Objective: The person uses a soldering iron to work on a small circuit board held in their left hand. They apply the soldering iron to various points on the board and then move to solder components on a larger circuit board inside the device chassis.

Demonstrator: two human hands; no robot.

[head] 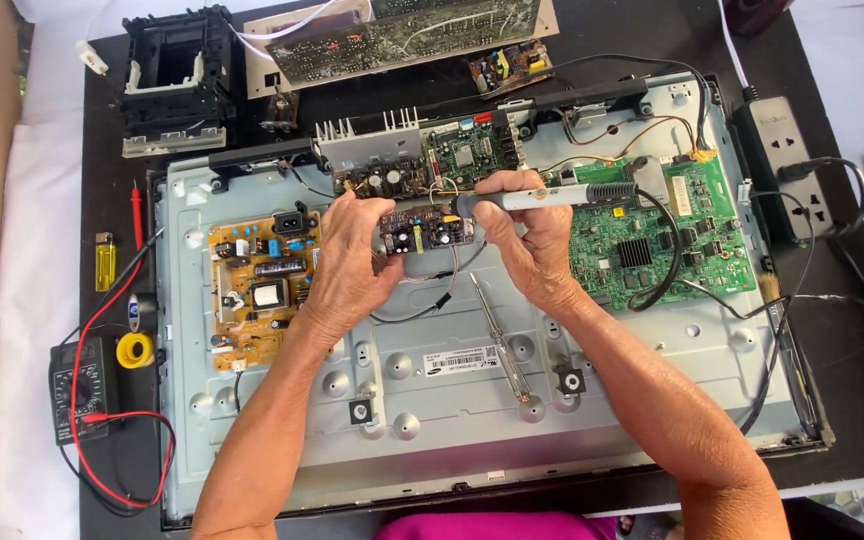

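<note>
Left hand [347, 262]: fingers curled around the left edge of a small circuit board [427, 231], holding it up above the middle of the grey metal back panel [652, 350]. Grip closed on the board.

Right hand [532, 240]: fingers wrapped tight around the grey handle of a soldering iron [552, 197], which lies roughly level, dark tip end at the board's upper right corner. Contact of tip with board: cannot tell.

On the panel: orange-brown power board [257, 290] at left, green main board [667, 235] at right, screwdriver [500, 340] lying just below the small board.

Off the panel's left edge: yellow solder roll [135, 350], yellow lighter [104, 260], black multimeter [80, 385] with red lead. Power strip [787, 165] off the right edge.
</note>
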